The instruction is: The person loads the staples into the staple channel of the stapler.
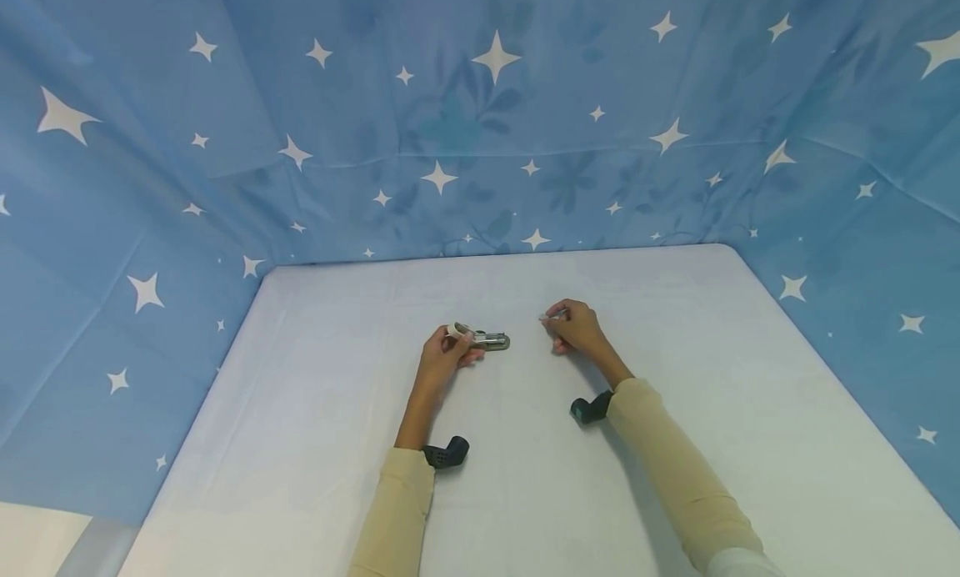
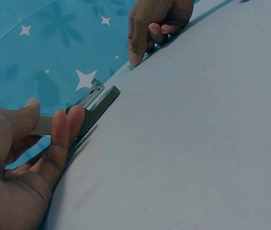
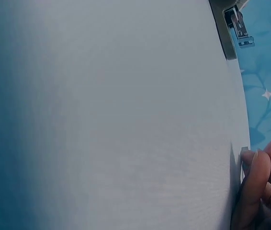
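Note:
My left hand (image 1: 441, 358) grips a stapler (image 1: 493, 341) by its pale raised top part, low over the white table. The stapler is spread open, with its metal magazine (image 2: 88, 97) and dark base (image 2: 101, 109) showing in the left wrist view. To the right of it, my right hand (image 1: 579, 327) pinches a short strip of staples (image 1: 543, 317) between thumb and fingertips. Just an end of this strip (image 3: 244, 150) sticks out from the fingers in the right wrist view; the rest is hidden. A gap separates the strip from the stapler.
A white-covered table (image 1: 315, 377) spreads beneath both hands. Blue cloth with white stars (image 1: 450, 118) hangs behind the table and along its sides. Each wrist wears a dark camera mount, one on the left (image 1: 447, 453) and one on the right (image 1: 591, 409).

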`<state>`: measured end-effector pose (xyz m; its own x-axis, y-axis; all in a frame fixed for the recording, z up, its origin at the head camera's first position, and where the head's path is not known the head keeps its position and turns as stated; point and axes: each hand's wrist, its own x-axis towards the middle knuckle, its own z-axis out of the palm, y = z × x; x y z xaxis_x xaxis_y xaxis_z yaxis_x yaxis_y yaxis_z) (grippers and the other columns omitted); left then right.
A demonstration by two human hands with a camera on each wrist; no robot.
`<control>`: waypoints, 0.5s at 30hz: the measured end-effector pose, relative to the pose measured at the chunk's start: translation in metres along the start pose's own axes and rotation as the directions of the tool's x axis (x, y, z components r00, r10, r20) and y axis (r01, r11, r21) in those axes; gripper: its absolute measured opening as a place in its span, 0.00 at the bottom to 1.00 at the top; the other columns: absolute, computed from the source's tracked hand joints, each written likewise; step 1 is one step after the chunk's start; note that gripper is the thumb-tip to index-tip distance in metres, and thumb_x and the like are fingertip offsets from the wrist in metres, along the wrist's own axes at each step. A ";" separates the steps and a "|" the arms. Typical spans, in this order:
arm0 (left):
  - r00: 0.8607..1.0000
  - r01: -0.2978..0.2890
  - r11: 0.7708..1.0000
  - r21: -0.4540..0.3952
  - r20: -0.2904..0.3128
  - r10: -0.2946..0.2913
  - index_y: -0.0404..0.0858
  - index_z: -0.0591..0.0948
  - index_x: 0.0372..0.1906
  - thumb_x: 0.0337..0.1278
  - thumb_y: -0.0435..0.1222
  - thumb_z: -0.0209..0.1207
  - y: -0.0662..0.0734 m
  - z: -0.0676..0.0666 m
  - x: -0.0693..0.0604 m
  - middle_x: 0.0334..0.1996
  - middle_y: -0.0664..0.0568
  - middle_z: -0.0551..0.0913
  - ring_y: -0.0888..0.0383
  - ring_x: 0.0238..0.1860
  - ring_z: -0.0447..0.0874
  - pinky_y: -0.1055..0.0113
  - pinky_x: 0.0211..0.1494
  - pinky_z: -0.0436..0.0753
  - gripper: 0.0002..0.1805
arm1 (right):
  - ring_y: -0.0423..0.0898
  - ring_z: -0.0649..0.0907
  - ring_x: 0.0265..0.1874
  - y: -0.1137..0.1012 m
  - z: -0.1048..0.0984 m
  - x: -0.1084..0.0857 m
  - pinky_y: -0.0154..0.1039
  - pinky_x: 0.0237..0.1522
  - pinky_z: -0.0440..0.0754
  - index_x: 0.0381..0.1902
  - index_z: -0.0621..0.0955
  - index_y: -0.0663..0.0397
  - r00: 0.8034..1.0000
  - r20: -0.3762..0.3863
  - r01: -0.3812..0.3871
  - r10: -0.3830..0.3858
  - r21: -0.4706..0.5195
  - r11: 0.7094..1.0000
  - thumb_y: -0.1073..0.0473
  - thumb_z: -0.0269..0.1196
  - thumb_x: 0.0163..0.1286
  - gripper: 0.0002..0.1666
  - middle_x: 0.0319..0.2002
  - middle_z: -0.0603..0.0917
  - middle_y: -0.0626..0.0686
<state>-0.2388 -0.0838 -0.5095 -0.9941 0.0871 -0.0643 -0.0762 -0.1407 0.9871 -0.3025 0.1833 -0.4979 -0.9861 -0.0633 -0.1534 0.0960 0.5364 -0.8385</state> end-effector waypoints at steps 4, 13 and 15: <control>1.000 -0.009 1.000 0.001 0.000 0.009 0.32 0.72 0.55 0.67 0.37 0.59 -0.001 0.001 0.000 0.42 0.40 0.84 0.58 0.36 0.89 0.75 0.40 0.87 0.18 | 0.38 0.78 0.11 0.000 0.000 0.000 0.34 0.18 0.83 0.49 0.77 0.63 1.000 -0.003 -0.012 0.012 0.011 1.000 0.58 0.63 0.69 0.16 0.22 0.75 0.49; 1.000 -0.016 1.000 0.017 -0.002 0.016 0.32 0.73 0.55 0.67 0.36 0.59 0.001 0.001 -0.001 0.44 0.35 0.83 0.55 0.37 0.89 0.75 0.42 0.86 0.17 | 0.37 0.78 0.12 -0.001 0.001 0.000 0.32 0.18 0.82 0.49 0.77 0.63 0.999 0.004 -0.039 0.039 0.011 0.999 0.56 0.65 0.68 0.18 0.24 0.74 0.49; 1.000 -0.011 1.000 0.019 -0.005 0.011 0.33 0.73 0.55 0.67 0.36 0.59 0.000 0.001 -0.001 0.45 0.34 0.83 0.55 0.37 0.89 0.75 0.42 0.86 0.18 | 0.37 0.78 0.12 -0.001 0.001 0.001 0.31 0.18 0.82 0.49 0.77 0.62 0.999 0.006 -0.051 0.051 0.007 0.999 0.55 0.65 0.68 0.18 0.23 0.73 0.49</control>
<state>-0.2377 -0.0826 -0.5089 -0.9953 0.0803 -0.0540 -0.0637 -0.1228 0.9904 -0.3039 0.1818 -0.4982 -0.9792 -0.0407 -0.1989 0.1471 0.5333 -0.8331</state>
